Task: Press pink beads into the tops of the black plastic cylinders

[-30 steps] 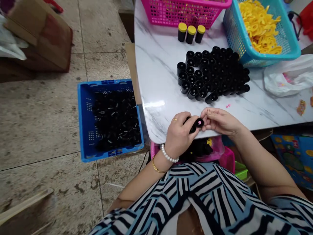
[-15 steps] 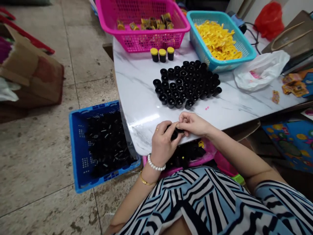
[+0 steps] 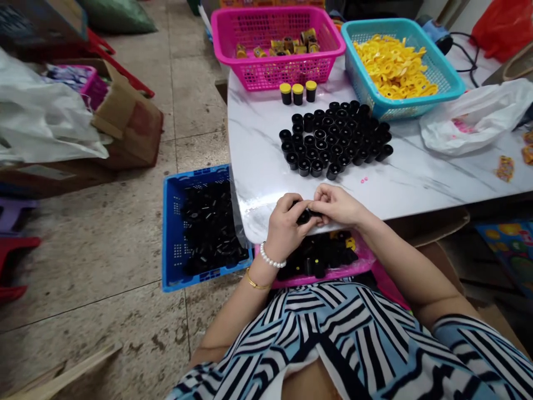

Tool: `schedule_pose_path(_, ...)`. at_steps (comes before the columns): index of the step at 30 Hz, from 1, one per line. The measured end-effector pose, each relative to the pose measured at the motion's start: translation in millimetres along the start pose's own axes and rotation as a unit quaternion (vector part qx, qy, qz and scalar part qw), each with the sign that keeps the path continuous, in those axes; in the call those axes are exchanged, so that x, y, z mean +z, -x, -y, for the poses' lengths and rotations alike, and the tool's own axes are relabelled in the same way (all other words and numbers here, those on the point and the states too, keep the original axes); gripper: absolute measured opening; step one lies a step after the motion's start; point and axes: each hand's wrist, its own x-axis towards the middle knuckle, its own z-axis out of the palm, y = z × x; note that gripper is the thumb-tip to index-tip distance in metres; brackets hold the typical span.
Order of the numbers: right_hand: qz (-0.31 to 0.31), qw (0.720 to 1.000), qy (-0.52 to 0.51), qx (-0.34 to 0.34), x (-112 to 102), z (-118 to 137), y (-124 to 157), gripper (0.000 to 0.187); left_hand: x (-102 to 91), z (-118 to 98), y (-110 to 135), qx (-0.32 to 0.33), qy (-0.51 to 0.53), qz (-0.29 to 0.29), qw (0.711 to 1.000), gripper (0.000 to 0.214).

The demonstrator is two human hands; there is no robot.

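My left hand (image 3: 287,222) is closed around a small black cup (image 3: 303,217) at the table's near edge. Close against it, my right hand (image 3: 339,206) pinches a small black part, mostly covered by the fingers, at the cup's side. Just beyond my hands stands a cluster of black cups (image 3: 333,136) on the white marbled table (image 3: 266,183). Behind them are three black cups with yellow lids (image 3: 297,94). Below my hands, a pink tray (image 3: 300,280) on my lap side holds black pieces and a few yellow ones.
A pink basket (image 3: 277,69) with wrapped pieces and a teal basket (image 3: 416,105) of yellow parts stand at the back. A white plastic bag (image 3: 478,116) lies right. On the floor left are a blue crate (image 3: 170,233) of black parts and a cardboard box (image 3: 133,116).
The view has swung left, so the table sits further right in it. My hands stay together at the table edge, still holding the black pieces.
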Motion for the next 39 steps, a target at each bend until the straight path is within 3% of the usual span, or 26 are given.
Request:
schedule_pose_path(4,0.042,0.999,-0.012,0.016,-4,3,-5,0.032,2.6,3,0,0.005,-0.004,-0.003,1.0,0.034)
schedule_pose_path(10,0.11,0.98,-0.14,0.087,-29,5,-2,0.038,6.1,3,0,0.018,0.007,-0.017,1.0,0.03)
schedule_pose_path(14,0.092,0.985,-0.115,0.088,-28,6,1,0.03,6.3,1,-1,0.027,0.007,-0.023,0.999,0.03)
schedule_pose_path(33,-0.013,0.986,0.054,0.156,-4,30,5,0.031,-2.1,-10,-3,-0.017,-0.017,0.006,1.0,0.023)
schedule_pose_path(39,-0.029,0.989,0.073,0.126,-2,26,8,0.034,0.6,-9,-3,-0.021,0.002,0.01,1.0,0.025)
